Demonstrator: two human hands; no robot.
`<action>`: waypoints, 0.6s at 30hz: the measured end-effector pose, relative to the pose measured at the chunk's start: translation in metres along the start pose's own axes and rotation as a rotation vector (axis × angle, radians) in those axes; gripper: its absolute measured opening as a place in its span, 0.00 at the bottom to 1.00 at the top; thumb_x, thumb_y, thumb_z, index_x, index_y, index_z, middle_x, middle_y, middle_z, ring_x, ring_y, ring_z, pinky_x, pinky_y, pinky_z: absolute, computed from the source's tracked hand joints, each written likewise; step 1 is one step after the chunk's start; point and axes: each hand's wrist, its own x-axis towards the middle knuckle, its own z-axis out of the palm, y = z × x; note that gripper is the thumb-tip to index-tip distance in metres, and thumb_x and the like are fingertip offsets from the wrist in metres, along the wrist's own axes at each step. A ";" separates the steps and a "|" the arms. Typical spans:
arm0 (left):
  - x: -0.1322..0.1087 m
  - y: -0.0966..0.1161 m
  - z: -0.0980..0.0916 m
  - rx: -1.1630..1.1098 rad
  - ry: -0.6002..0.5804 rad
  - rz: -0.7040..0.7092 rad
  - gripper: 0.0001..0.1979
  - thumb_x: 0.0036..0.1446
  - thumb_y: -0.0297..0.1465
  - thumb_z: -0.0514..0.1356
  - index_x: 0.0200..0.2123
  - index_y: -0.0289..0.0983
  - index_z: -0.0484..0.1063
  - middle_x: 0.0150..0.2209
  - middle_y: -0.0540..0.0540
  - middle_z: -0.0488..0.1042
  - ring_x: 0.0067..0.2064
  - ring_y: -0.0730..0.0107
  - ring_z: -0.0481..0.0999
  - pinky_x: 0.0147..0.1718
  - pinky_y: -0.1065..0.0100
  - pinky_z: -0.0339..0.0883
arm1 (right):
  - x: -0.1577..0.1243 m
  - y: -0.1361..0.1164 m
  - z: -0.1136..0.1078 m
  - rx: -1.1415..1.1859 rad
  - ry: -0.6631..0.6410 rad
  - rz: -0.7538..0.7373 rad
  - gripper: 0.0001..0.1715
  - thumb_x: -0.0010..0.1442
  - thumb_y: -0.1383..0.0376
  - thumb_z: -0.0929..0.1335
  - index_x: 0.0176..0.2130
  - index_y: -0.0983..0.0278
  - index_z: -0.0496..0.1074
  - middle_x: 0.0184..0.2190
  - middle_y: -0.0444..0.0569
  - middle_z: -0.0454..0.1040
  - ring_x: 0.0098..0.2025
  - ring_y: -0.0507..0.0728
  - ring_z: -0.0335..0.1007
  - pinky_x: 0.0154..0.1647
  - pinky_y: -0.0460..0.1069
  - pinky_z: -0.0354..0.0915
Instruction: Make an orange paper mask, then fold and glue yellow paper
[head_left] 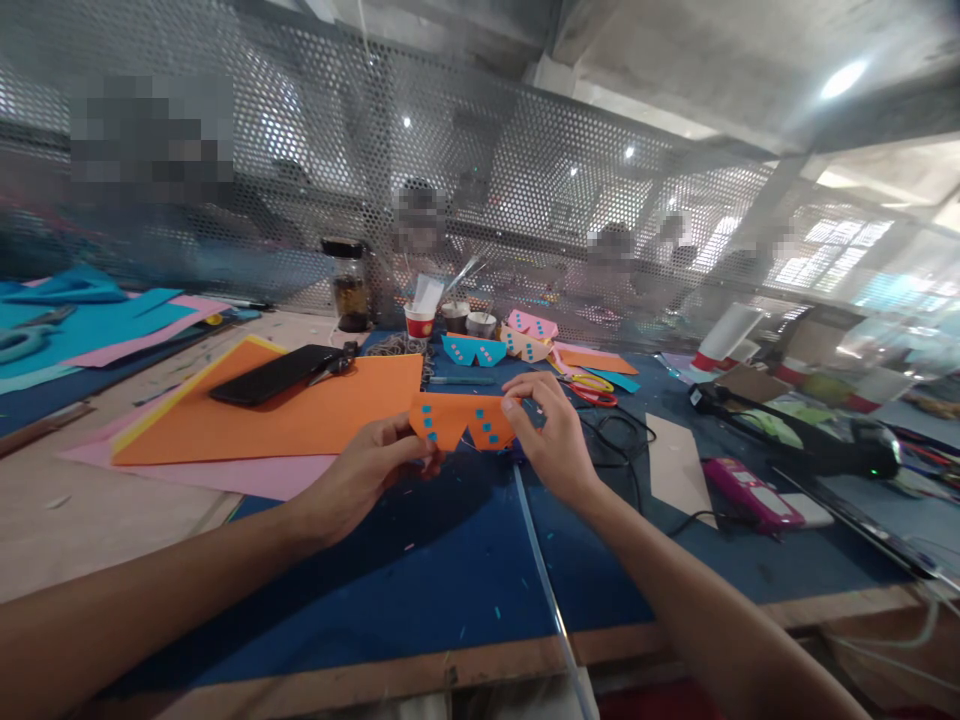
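Observation:
Between my two hands, above the blue table mat (pixel 450 560), is an orange paper mask (pixel 450 420) dotted with small blue squares. A notch is cut in the middle of its lower edge. My left hand (pixel 382 455) pinches its left end with thumb and fingers. At the other end, my right hand (pixel 551 430) grips the top right corner between thumb and fingertips. Behind it stand similar paper masks: a blue one (pixel 474 350), a peach one (pixel 523 345) and a pink one (pixel 532 324). A thin clear tube or strip (pixel 536 540) runs from below the mask toward the table's front edge.
On the left, a black phone (pixel 277 373) lies on orange sheets (pixel 360 410). Scissors (pixel 592 388), a peach card (pixel 679 465), a magenta device (pixel 754 495) and black cables are to the right. Cups (pixel 420 320) and a jar (pixel 349 285) stand before a perforated metal screen (pixel 487 180).

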 end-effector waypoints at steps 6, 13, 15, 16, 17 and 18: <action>-0.001 0.002 0.001 -0.045 -0.023 0.002 0.03 0.52 0.30 0.67 0.31 0.36 0.79 0.30 0.48 0.76 0.32 0.69 0.72 0.34 0.69 0.68 | 0.001 0.000 -0.001 0.000 0.007 -0.001 0.06 0.67 0.68 0.67 0.35 0.60 0.70 0.42 0.50 0.74 0.49 0.59 0.72 0.54 0.57 0.67; 0.001 0.000 -0.001 -0.061 0.011 -0.003 0.07 0.54 0.33 0.68 0.28 0.36 0.77 0.31 0.47 0.76 0.33 0.69 0.73 0.34 0.69 0.69 | 0.000 -0.001 0.001 -0.024 0.004 -0.016 0.06 0.67 0.68 0.67 0.35 0.59 0.70 0.42 0.50 0.74 0.49 0.59 0.71 0.54 0.58 0.67; 0.000 0.001 0.000 -0.059 0.017 -0.015 0.08 0.54 0.34 0.69 0.28 0.36 0.77 0.30 0.48 0.76 0.32 0.70 0.72 0.34 0.69 0.68 | 0.000 -0.001 0.001 -0.034 0.001 -0.023 0.06 0.67 0.68 0.66 0.35 0.59 0.70 0.42 0.51 0.74 0.49 0.60 0.71 0.54 0.58 0.67; 0.000 0.002 0.000 -0.056 0.020 -0.019 0.08 0.53 0.35 0.69 0.28 0.36 0.77 0.30 0.48 0.75 0.32 0.70 0.72 0.33 0.70 0.68 | 0.000 -0.001 0.001 -0.037 0.000 -0.026 0.06 0.67 0.68 0.66 0.35 0.59 0.70 0.42 0.51 0.74 0.49 0.60 0.71 0.54 0.58 0.67; 0.000 0.002 0.001 -0.054 0.020 -0.019 0.09 0.53 0.35 0.69 0.27 0.36 0.77 0.29 0.48 0.75 0.31 0.70 0.72 0.33 0.70 0.68 | 0.000 -0.002 0.001 -0.038 0.000 -0.028 0.06 0.67 0.68 0.66 0.35 0.59 0.70 0.42 0.51 0.74 0.49 0.60 0.71 0.54 0.58 0.67; 0.000 0.003 0.001 -0.053 0.021 -0.018 0.10 0.53 0.35 0.69 0.27 0.36 0.77 0.29 0.48 0.75 0.31 0.70 0.72 0.33 0.70 0.68 | 0.000 -0.002 0.001 -0.037 0.001 -0.031 0.06 0.67 0.68 0.66 0.35 0.59 0.70 0.42 0.51 0.74 0.49 0.59 0.71 0.54 0.58 0.67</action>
